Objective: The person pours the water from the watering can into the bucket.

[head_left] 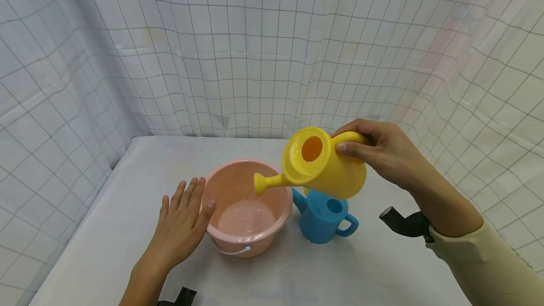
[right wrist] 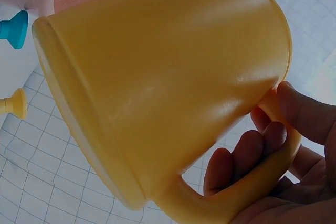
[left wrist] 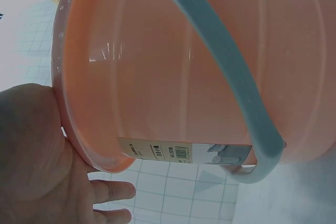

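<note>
white table [head_left: 127, 202], grid curtain [head_left: 255, 60]; left hand [head_left: 180, 223] flat against bucket [head_left: 238, 244]; right hand [head_left: 382, 155] grasping yellow can [head_left: 327, 169].

Yellow watering can [head_left: 323, 164] with orange showing inside its top opening; blue watering can [head_left: 325, 218] below it. Pale pink bucket [head_left: 248, 207] with a white-grey handle [left wrist: 231, 66] and a beige label with a black barcode [left wrist: 181, 153]. White counter [head_left: 127, 211], backdrop curtain [head_left: 255, 46] white with a thin dark grid pattern, cream sleeve [head_left: 488, 259], black wrist strap [head_left: 403, 223].

White table [head_left: 106, 230] bears pink bucket [head_left: 238, 192]; blue watering can [head_left: 323, 218] beside it
</note>
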Demonstrator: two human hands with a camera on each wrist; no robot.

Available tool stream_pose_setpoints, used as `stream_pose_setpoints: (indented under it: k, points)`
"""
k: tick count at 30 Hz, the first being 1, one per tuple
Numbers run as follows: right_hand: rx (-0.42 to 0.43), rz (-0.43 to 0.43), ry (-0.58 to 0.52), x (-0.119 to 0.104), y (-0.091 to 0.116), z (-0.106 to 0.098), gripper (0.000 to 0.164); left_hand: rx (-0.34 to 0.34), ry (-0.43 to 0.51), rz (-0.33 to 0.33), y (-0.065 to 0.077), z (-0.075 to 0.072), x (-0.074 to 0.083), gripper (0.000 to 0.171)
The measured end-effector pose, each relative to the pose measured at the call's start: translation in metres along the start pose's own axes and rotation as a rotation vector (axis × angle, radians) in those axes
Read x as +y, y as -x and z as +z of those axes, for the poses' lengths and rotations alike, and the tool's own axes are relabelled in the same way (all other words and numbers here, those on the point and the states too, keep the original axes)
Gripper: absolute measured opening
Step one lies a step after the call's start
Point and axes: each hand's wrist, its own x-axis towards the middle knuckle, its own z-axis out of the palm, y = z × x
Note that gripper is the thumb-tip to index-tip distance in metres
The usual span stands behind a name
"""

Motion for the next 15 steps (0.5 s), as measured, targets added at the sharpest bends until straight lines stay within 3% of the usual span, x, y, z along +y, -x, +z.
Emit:
stream_pose_setpoints:
  k: [15]
  points:
    - [0.001, -0.007, -0.003, 0.0009, -0.0002, 0.0009, 0.022, 0.015, 0.006, 0.01, -0.0003, 0.0014, -0.0014, 0.067]
